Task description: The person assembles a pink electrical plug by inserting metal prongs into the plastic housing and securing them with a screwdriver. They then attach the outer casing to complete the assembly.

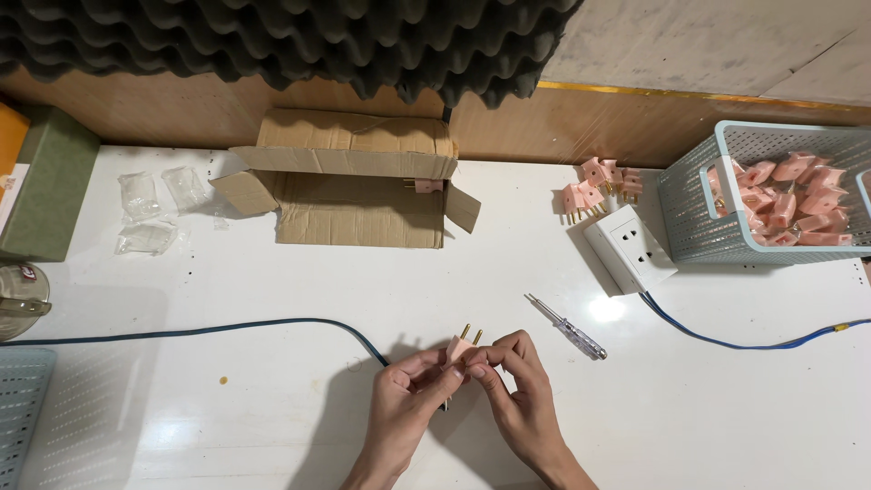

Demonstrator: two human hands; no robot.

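Note:
Both my hands meet low in the middle of the white table [272, 399]. My left hand [404, 404] and my right hand [517, 390] together pinch a small pink plug [459, 347] with two brass pins pointing up and away. A dark blue cable [227, 327] runs from the left edge to my hands. A clear-handled screwdriver [570, 329] lies just right of my hands.
A white socket block [631, 247] with a blue cord [744, 343] sits to the right, several pink plugs [594, 186] behind it. A pale blue basket [694, 218] holds more plugs. An open cardboard box [354, 195], clear plastic bags [150, 213] and another basket [23, 399] lie leftward.

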